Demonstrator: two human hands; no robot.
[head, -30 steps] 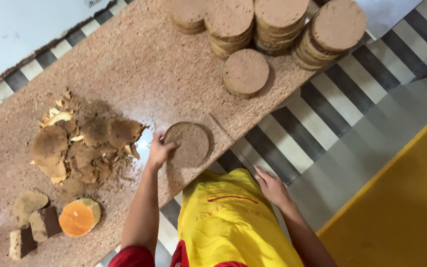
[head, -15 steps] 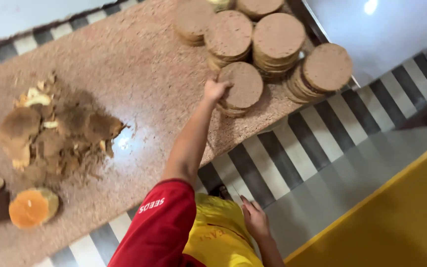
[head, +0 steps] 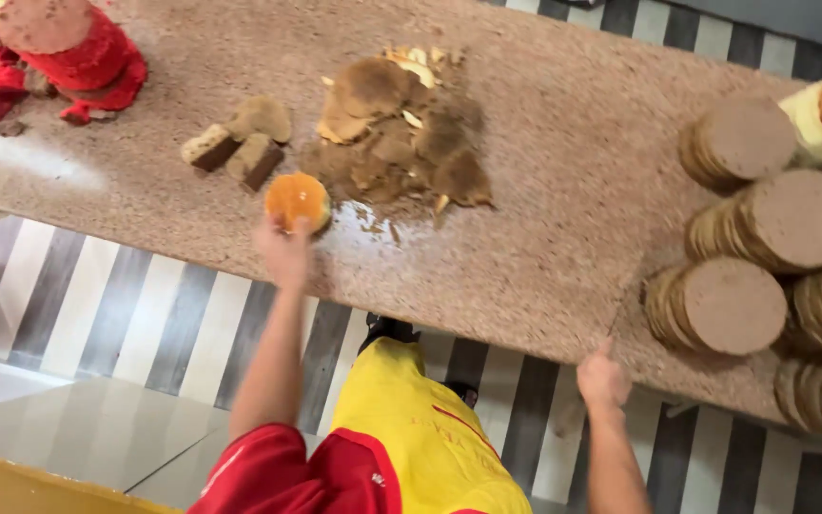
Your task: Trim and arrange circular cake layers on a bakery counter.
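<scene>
1. Half a second earlier my left hand was up at the stacked brown discs; now my left hand (head: 284, 249) had come across to the round orange-topped piece (head: 297, 199) at the near edge of the speckled surface (head: 563, 190). View had swung too, so the stacks (head: 763, 247) sat far right.
2. Left hand: fingers touching the near side of the orange piece, starting to curl on it; motion blur, so I could not tell whether the grip was closed.
3. Right hand (head: 603, 376): loosely curled at the surface's front edge, holding nothing that I could see.
4. Orange piece lay just beside the heap of brown scraps (head: 401, 133), with two cut chunks (head: 235, 148) near its far left side.
5. Judgement: best taken from the sides, lifted clear of the scraps and crumbs rather than dragged through them.
6. No packages, labels or signs seen; only a red crumbly mound (head: 68, 57) at far left.
</scene>
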